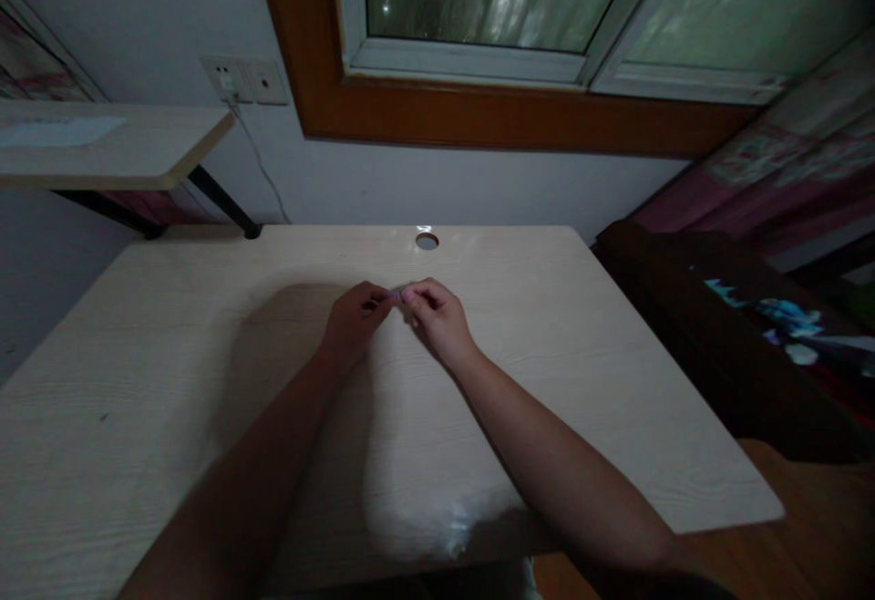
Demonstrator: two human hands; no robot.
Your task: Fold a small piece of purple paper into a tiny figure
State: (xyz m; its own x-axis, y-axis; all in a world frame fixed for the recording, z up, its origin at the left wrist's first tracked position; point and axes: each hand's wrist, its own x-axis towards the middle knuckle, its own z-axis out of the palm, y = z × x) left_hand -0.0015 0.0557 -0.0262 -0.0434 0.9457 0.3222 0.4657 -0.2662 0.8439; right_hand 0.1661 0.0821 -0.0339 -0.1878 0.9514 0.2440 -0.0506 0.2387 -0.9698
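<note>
My left hand [355,315] and my right hand [437,313] meet over the middle of a pale wooden desk [170,372]. Both hands have their fingers curled into a pinch. Between the fingertips sits a tiny pale, faintly purple object [398,293], too small to name. The two hands touch it from either side. Both forearms reach in from the bottom edge of the view.
A round cable hole [427,240] lies at the desk's far edge. A raised shelf [102,144] stands at the far left, under a wall socket [242,80] with a cord. A window sits above. Dark furniture [717,336] and a patterned curtain are at the right.
</note>
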